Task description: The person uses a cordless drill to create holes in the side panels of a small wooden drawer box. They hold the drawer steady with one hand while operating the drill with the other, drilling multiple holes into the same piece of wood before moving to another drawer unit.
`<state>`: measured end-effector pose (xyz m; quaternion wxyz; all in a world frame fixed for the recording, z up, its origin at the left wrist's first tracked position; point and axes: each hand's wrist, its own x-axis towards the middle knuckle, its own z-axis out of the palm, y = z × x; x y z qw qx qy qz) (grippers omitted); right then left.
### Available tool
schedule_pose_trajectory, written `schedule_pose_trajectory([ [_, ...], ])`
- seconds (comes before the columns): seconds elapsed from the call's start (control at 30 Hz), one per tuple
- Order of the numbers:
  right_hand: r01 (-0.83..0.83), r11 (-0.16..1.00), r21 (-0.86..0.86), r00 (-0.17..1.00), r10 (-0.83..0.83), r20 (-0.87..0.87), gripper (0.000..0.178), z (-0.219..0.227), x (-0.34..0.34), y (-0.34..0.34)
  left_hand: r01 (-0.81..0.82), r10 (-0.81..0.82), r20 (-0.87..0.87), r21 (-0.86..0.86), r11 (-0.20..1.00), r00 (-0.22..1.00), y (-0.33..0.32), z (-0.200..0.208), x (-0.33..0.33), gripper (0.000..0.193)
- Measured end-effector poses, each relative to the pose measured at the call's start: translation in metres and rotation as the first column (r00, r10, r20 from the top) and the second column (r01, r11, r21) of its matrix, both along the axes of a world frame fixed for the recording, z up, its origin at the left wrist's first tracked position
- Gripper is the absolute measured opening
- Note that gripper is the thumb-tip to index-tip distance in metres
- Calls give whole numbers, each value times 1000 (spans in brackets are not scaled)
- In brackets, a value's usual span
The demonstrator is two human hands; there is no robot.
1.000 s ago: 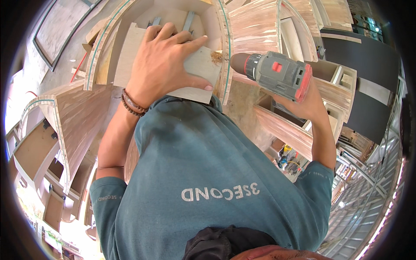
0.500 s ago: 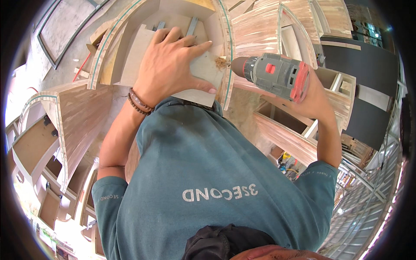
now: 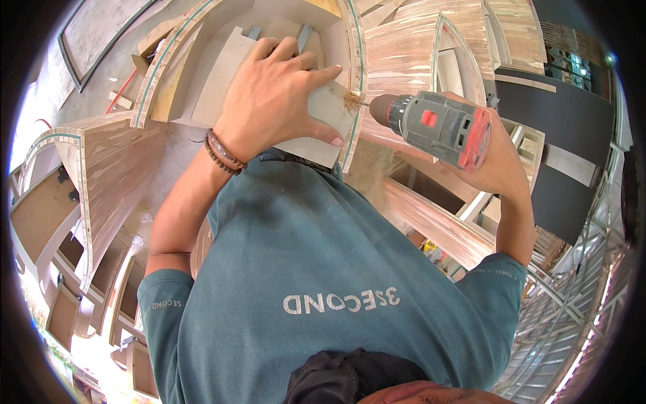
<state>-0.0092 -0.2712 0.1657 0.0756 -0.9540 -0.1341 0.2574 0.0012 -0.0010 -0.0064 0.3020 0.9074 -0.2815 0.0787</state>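
My left hand (image 3: 279, 97) lies spread on a pale board (image 3: 219, 87) set inside a curved wooden cabinet frame (image 3: 149, 86), its thumb and fingers apart. In my right hand (image 3: 494, 158) is a grey and red cordless drill (image 3: 434, 124), pointing left. A thin bit shows between the chuck and the frame's right side wall, and its tip meets the wood there. Brown wood shavings (image 3: 351, 102) are heaped on the board just inside that wall. Most of my right fingers are hidden behind the drill body.
Another curved wooden cabinet (image 3: 121, 165) stands at the left. To the right are more wood-clad cabinets (image 3: 397, 57) and an open box-shaped carcass (image 3: 431, 188). Dark panels (image 3: 552, 111) lie farther right. Metal drawer slides (image 3: 305, 37) show beyond my left fingers.
The drill has shifted slightly right and down, and more of its bit shows outside the wall. My left hand has moved a little right, still flat on the board.
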Motion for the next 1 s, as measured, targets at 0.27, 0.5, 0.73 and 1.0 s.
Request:
schedule_pose_trajectory([
  [0.27, 12, 998, 59, 995, -18, 96, 69, -17, 2, -21, 8, -8, 16, -9, 1000, 1000, 0, -2, -2, 85],
  [0.5, -283, 958, -51, 954, 286, 84, 56, 9, 41, 44, 25, -27, 60, 24, 999, 998, -1, -5, -1, 81],
  [0.73, -514, 823, -242, 858, 497, -132, 39, 16, 96, 117, 26, -28, 52, 30, 999, 998, -2, -6, 0, 77],
  [1.0, -574, 765, -292, 818, 554, -155, 44, 12, 83, 107, -24, 25, 16, -32, 999, 1000, -3, -9, -1, 76],
])
